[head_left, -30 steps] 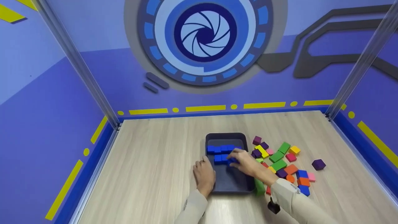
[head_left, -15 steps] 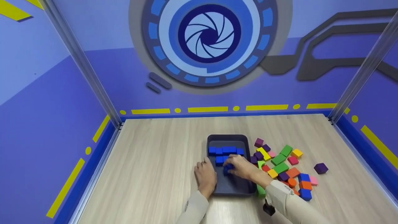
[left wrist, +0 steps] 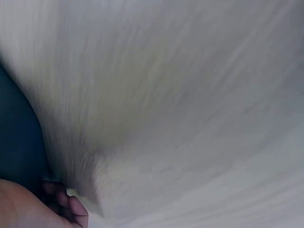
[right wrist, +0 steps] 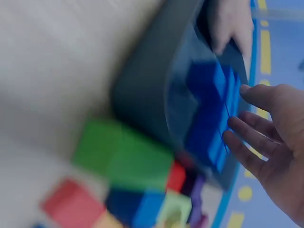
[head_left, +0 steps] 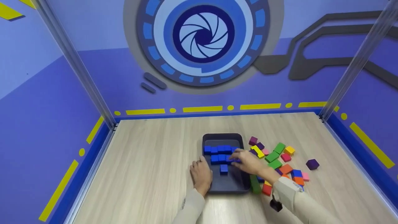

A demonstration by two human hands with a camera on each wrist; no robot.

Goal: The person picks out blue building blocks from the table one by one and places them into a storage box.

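Observation:
A dark grey tray [head_left: 230,185] holds blue blocks in two rows across it. The back row [head_left: 217,149] and the second row [head_left: 218,159] stand close together; a single blue block [head_left: 224,169] sits in front of them. My left hand [head_left: 201,175] grips the tray's left rim, its thumb over the inside in the right wrist view. At the second row's right end is my right hand [head_left: 248,162], its thumb and fingers spread apart right at the blocks [right wrist: 206,109] in the right wrist view, with nothing pinched between them.
Beside the tray on the right lie loose blocks in many colours, among them green blocks [head_left: 272,156], a red block [head_left: 266,189] and a yellow block [head_left: 258,151]. A purple block [head_left: 312,164] lies apart farther right. Blue panels [head_left: 174,102] wall the table [head_left: 149,161].
My right hand brought a blue block forward, let it go in front of the second row, then moved back to that row's right end. My left hand stayed at the tray rim.

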